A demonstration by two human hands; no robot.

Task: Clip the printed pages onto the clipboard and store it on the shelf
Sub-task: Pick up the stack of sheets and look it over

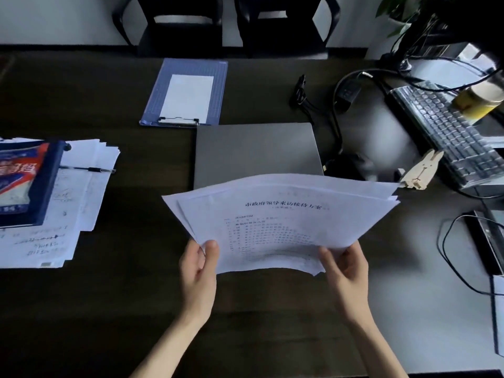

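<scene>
I hold a loose stack of printed pages (pixel 283 222) above the dark desk, fanned and bowed in the middle. My left hand (pixel 199 271) pinches the stack's lower left corner, thumb on top. My right hand (pixel 345 274) grips the lower right corner. The blue clipboard (pixel 185 91) lies flat at the back of the desk, a small white sheet under its metal clip, which faces me. It is well beyond the pages. No shelf is in view.
A closed grey laptop (pixel 256 151) lies between pages and clipboard. At left sits a paper pile (pixel 68 203) with a pen and a blue book (pixel 24 181). Keyboard (pixel 447 132), cables (pixel 335 110), a jar (pixel 480 100) and a wooden rabbit (pixel 421 170) crowd the right. Two chairs (pixel 226 23) stand behind.
</scene>
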